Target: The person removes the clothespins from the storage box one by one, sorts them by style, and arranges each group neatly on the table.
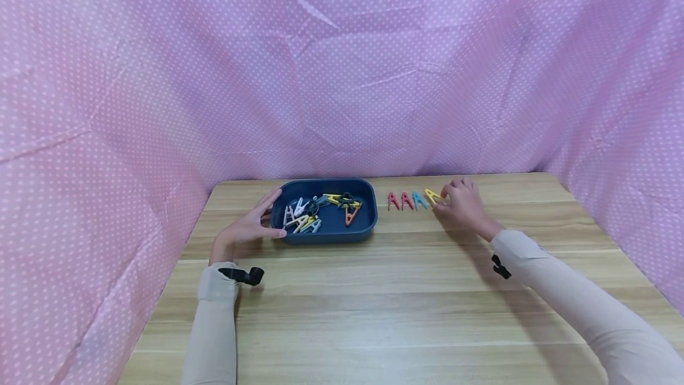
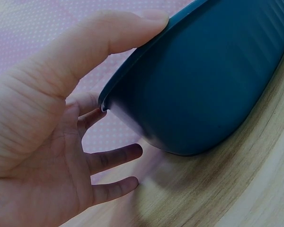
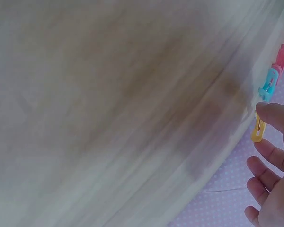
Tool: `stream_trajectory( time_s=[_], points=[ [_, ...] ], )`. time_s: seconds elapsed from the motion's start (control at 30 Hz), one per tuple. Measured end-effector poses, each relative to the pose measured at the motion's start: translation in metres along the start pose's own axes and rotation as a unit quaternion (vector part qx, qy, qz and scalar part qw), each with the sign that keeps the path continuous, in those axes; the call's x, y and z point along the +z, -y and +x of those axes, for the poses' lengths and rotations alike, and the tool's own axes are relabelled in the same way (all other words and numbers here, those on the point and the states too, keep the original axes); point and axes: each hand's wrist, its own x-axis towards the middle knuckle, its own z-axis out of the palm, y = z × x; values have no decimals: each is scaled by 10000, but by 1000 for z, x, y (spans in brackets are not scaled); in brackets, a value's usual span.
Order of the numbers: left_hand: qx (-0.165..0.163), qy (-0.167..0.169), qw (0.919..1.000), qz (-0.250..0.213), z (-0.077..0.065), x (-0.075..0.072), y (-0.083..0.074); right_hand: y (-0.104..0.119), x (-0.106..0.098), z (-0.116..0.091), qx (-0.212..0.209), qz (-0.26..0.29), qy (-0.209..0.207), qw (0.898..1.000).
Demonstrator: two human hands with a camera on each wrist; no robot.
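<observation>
My left hand [image 1: 250, 226] holds the left end of a dark blue plastic basin [image 1: 331, 238], its thumb [image 2: 132, 32] on the rim and its other fingers spread beyond the end wall. Clothespins of several colours lie jumbled inside, among them an orange one [image 1: 350, 216] and a white one [image 1: 300, 207]. Right of the basin stretches a row on the table: two red clothespins [image 1: 393, 201], then a blue clothespin [image 1: 419, 200]. Beside the blue one, my right hand [image 1: 464, 207] pinches a yellow clothespin [image 3: 258, 128] between thumb and index finger; it lies tilted compared with the others.
Everything stands on a light wood-grain table [image 1: 374, 314], near its far edge. Pink fabric with white dots [image 1: 342, 76] hangs behind the table and along both sides. A black strap with a small camera [image 1: 243, 275] sits on the left wrist.
</observation>
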Motion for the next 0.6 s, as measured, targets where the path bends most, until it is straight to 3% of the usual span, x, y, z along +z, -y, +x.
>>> stream_trajectory(
  time_s=[0.4,0.6],
  points=[
    [44,-34,9999,133,-1,0,-1,-1,3,2,203,-162,511,9984],
    [20,-8,10000,65,-1,0,-2,2,4,2,190,-222,568,9980]
  ],
)
